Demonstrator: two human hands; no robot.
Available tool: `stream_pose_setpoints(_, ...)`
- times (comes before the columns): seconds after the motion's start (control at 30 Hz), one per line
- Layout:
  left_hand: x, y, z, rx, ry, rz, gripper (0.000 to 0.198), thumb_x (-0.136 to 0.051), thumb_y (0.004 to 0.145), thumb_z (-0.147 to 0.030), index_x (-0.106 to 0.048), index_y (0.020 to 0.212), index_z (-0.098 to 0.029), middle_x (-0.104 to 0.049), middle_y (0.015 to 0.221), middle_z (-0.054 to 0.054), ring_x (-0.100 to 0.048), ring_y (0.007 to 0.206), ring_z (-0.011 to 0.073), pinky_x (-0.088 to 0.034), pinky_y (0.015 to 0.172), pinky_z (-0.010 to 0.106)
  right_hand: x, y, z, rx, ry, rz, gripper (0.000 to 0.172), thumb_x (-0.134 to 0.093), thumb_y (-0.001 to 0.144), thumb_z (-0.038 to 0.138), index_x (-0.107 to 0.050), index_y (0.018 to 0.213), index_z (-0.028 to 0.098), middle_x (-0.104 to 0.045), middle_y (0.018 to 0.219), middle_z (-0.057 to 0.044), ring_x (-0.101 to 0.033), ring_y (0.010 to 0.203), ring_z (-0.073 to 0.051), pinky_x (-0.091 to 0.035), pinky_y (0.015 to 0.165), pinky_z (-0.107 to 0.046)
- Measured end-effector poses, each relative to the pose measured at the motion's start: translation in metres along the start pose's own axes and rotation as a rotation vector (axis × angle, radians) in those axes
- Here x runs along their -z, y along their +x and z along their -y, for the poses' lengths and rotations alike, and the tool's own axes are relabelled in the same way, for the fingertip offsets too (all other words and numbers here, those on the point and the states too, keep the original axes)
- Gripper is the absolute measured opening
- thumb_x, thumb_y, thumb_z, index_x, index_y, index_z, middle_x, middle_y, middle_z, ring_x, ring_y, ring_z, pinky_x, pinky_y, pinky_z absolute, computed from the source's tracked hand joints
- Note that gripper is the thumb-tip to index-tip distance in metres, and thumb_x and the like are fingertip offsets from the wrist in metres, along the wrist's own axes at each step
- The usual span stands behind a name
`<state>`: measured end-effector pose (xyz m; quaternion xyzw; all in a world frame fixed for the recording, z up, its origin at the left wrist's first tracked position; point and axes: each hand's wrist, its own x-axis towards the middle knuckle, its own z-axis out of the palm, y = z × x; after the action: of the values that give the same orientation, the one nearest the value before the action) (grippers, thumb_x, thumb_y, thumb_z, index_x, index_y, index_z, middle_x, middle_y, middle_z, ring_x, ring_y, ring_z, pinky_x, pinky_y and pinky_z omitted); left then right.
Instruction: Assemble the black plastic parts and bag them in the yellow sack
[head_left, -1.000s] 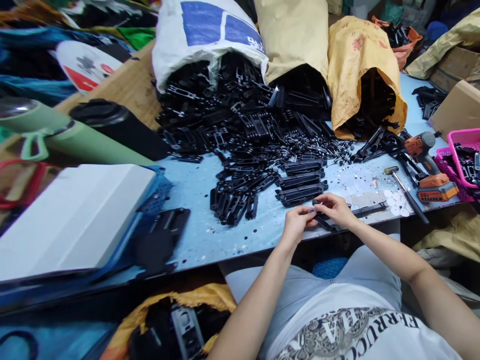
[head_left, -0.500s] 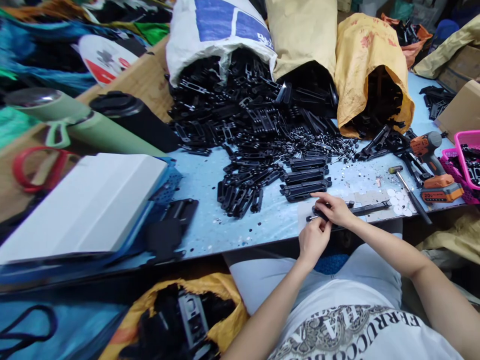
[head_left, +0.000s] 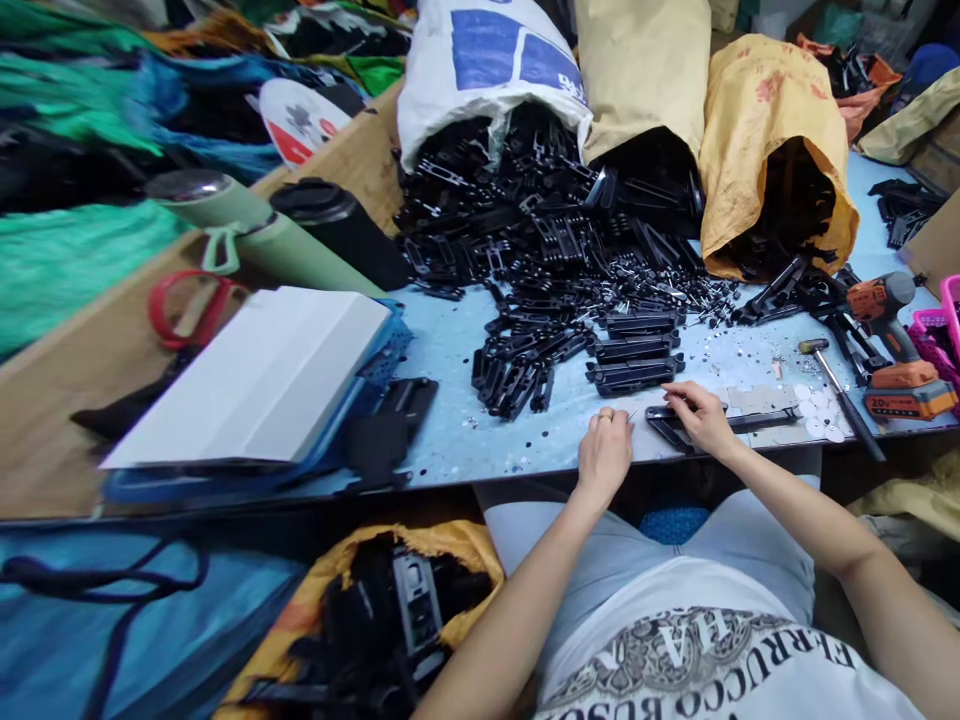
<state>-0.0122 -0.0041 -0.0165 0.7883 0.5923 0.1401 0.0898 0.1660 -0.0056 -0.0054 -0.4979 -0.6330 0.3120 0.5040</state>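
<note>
My left hand [head_left: 604, 452] is at the front edge of the blue table, its fingers pinched together. A thin, shiny metal pin [head_left: 632, 412] shows at its fingertips, too small to make out fully. Just to the right, my right hand [head_left: 703, 420] bends over a long black bracket [head_left: 757, 419], with thumb and fingers on its left part. That bracket lies along the table edge, and a shorter arm [head_left: 667, 430] angles from its left end. Behind my hands lies a stack of similar black brackets [head_left: 634, 375]. Loose black links [head_left: 517, 375] are heaped to the left.
A hammer [head_left: 844, 398] and an orange cordless drill [head_left: 904, 350] lie on the right. White discs [head_left: 821, 410] are near the hammer. Sacks, including a yellow one [head_left: 780, 90], spill black parts at the back. A white box [head_left: 247, 385] and a green bottle [head_left: 300, 245] occupy the left.
My left hand has drawn away leftward from the black bracket and my right hand. My right hand stays at the bracket. The view has swung somewhat to the left.
</note>
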Motion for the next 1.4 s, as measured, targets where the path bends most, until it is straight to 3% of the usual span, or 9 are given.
stream_pose_setpoints(0.2,0.012,0.009,0.001,-0.117,-0.28,-0.029,0.026,-0.035,0.092,-0.022,-0.06,0.093,-0.015,-0.061,0.088,0.008,-0.058,0.086,0.0184,-0.045,0.08,0.029,0.019,-0.011,0.008,0.025,-0.019,-0.014,0.021,-0.049,0.088,0.027,-0.065,0.1,0.021,-0.065,0.089,-0.005,-0.062,0.08,-0.015,-0.05,0.072,-0.028)
stream_pose_setpoints(0.5,0.053,0.038,-0.041,-0.226,0.153,0.276,0.027,-0.037,0.085,-0.008,-0.064,0.084,-0.012,-0.059,0.088,0.013,-0.058,0.086,0.0231,-0.043,0.078,0.032,0.019,-0.008,0.013,0.113,-0.118,0.028,0.02,-0.047,0.088,0.024,-0.065,0.094,0.019,-0.065,0.087,-0.005,-0.061,0.08,-0.015,-0.049,0.072,-0.028)
stream_pose_setpoints(0.6,0.057,0.045,-0.055,-0.276,0.174,0.295,0.026,-0.04,0.083,-0.005,-0.062,0.094,-0.01,-0.057,0.1,0.015,-0.057,0.094,0.0239,-0.043,0.083,0.032,0.018,-0.005,0.012,0.145,-0.185,0.064,0.022,-0.044,0.09,0.024,-0.063,0.1,0.02,-0.065,0.089,-0.006,-0.061,0.082,-0.015,-0.05,0.074,-0.029)
stream_pose_setpoints(0.7,0.058,0.041,-0.054,-0.186,0.106,0.198,0.037,-0.056,0.08,-0.016,-0.05,0.116,-0.009,-0.055,0.11,0.016,-0.057,0.097,0.0241,-0.043,0.083,0.032,0.016,-0.003,0.01,0.202,-0.3,0.11,0.029,-0.04,0.092,0.024,-0.058,0.115,0.021,-0.064,0.1,-0.008,-0.059,0.093,-0.017,-0.049,0.082,-0.032)
stream_pose_setpoints(0.8,0.056,0.022,-0.044,0.003,0.051,0.187,0.035,-0.056,0.082,-0.032,-0.053,0.11,-0.01,-0.061,0.1,0.014,-0.06,0.093,0.0239,-0.045,0.079,0.03,0.014,-0.002,0.007,0.316,-0.437,0.26,0.034,-0.039,0.094,0.028,-0.053,0.124,0.02,-0.059,0.116,-0.011,-0.055,0.107,-0.02,-0.046,0.091,-0.035)
stream_pose_setpoints(0.93,0.037,-0.004,-0.051,0.127,-0.003,0.395,0.035,-0.04,0.089,-0.04,-0.065,0.087,-0.016,-0.068,0.082,0.011,-0.065,0.081,0.0234,-0.045,0.072,0.031,0.011,-0.002,0.002,0.359,-0.525,0.421,0.039,-0.038,0.095,0.034,-0.049,0.13,0.023,-0.055,0.124,-0.01,-0.052,0.11,-0.021,-0.045,0.093,-0.038)
stream_pose_setpoints(1.1,0.013,-0.009,-0.075,0.251,-0.015,0.36,0.041,-0.039,0.088,-0.041,-0.07,0.088,-0.013,-0.07,0.084,0.016,-0.066,0.083,0.026,-0.045,0.071,0.032,0.009,-0.001,-0.005,0.283,-0.481,0.43,0.039,-0.034,0.096,0.033,-0.05,0.13,0.024,-0.057,0.12,-0.008,-0.052,0.108,-0.018,-0.044,0.094,-0.036)
stream_pose_setpoints(1.23,0.008,-0.006,-0.073,0.23,-0.051,0.329,0.045,-0.038,0.087,-0.046,-0.071,0.088,-0.015,-0.07,0.086,0.015,-0.066,0.085,0.0263,-0.045,0.073,0.031,0.007,-0.003,-0.005,0.221,-0.552,0.437,0.038,-0.033,0.096,0.033,-0.054,0.127,0.023,-0.057,0.119,-0.008,-0.052,0.105,-0.019,-0.043,0.093,-0.036)
stream_pose_setpoints(1.4,0.003,-0.006,-0.072,0.259,-0.026,0.319,0.041,-0.037,0.088,-0.035,-0.071,0.087,-0.013,-0.07,0.086,0.017,-0.067,0.084,0.0253,-0.045,0.072,0.03,0.003,-0.005,0.0,0.149,-0.652,0.44,0.039,-0.032,0.096,0.034,-0.054,0.127,0.023,-0.057,0.122,-0.007,-0.05,0.107,-0.02,-0.042,0.092,-0.036)
